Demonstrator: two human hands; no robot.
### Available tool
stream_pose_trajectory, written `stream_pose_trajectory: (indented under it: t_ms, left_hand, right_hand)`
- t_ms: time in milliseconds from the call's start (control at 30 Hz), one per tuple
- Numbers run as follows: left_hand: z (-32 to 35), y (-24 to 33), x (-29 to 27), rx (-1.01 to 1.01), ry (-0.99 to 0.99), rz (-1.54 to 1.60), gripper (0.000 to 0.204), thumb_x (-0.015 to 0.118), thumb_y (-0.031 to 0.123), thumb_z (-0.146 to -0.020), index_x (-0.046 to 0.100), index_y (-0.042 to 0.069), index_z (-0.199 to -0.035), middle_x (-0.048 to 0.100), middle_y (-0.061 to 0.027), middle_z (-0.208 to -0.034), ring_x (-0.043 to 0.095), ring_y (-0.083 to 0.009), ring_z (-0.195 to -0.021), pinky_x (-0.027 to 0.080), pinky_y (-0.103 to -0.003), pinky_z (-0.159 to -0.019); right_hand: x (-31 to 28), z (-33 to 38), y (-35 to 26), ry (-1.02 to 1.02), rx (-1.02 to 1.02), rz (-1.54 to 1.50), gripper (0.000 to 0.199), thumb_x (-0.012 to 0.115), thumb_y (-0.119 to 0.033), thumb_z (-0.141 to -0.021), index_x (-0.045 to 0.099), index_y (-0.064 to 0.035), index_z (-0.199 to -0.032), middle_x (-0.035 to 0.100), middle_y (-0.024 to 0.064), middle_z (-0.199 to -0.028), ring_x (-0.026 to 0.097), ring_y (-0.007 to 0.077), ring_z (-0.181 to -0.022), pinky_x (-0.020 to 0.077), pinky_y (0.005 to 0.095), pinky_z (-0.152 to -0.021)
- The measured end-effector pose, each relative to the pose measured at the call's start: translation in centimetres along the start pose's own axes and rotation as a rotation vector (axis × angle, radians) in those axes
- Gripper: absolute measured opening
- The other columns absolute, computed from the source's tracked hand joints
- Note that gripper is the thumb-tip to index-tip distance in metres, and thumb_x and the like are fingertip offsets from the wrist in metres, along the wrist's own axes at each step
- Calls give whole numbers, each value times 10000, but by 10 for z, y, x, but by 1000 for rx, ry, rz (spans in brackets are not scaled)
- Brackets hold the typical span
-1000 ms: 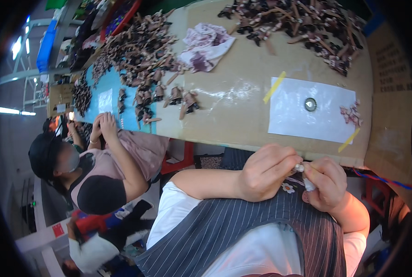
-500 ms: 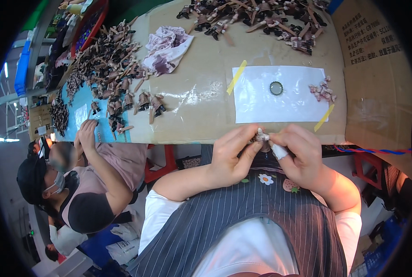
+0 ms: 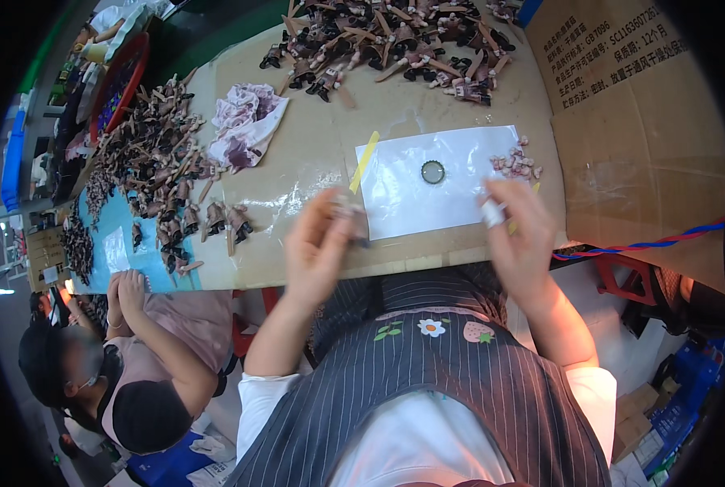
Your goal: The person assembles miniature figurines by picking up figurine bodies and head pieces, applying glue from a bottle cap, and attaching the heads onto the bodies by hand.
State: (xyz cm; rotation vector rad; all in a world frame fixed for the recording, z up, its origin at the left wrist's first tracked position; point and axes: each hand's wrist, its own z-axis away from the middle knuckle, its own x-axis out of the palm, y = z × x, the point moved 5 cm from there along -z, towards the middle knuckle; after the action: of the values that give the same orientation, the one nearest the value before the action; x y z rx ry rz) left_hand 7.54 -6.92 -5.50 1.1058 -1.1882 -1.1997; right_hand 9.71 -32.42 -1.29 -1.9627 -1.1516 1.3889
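Note:
My left hand [image 3: 318, 243], blurred by motion, is raised over the table's near edge left of the white sheet. Its fingers close around a small figurine [image 3: 348, 208]; a pale end shows at the fingertips, the rest is mostly covered. My right hand [image 3: 523, 231] hovers at the sheet's lower right corner. Its thumb and forefinger are apart, with nothing visible between them, and a white wrap is on one digit. Just beyond it lies a cluster of small pink-and-white pieces [image 3: 518, 162]. On the white sheet [image 3: 399, 207] sits a round, crimped metal bottle cap [image 3: 433, 172].
Brown figurines with wooden sticks form a far pile [image 3: 395, 45] and a left pile [image 3: 147, 150]. A stained cloth [image 3: 245, 130] lies between them. A cardboard box [image 3: 622, 122] walls the right side. At left, a co-worker [image 3: 147, 373] sits with hands at the table edge.
My hands were together around the figurine at the table's edge. Now they have parted: the left moved left with the figurine, the right forward beside the small pieces. The view has shifted.

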Motion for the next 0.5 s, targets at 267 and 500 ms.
stream_pose_trajectory:
  t_ms: [267, 500]
  left_hand:
    - [-28, 40, -120, 401, 462, -1262, 292, 630, 89, -870, 618, -40, -1131, 635, -193, -961, 622, -344, -846, 491, -406, -743]
    - [-51, 69, -80, 585, 513, -1392, 340, 685, 107, -810, 631, 11, -1131, 587, -183, -1121, 546, -362, -1055, 432, -442, -888]
  right_hand:
    - [2, -26, 37, -17, -9, 678, 335, 606, 43, -668, 668, -32, -989, 557, 139, -1224, 466, 337, -1205, 393, 441, -929]
    - [-8, -19, 25, 88, -50, 231, 254, 596, 83, -717, 636, -15, -947, 630, 140, -1026, 600, 330, -973, 476, 383, -794]
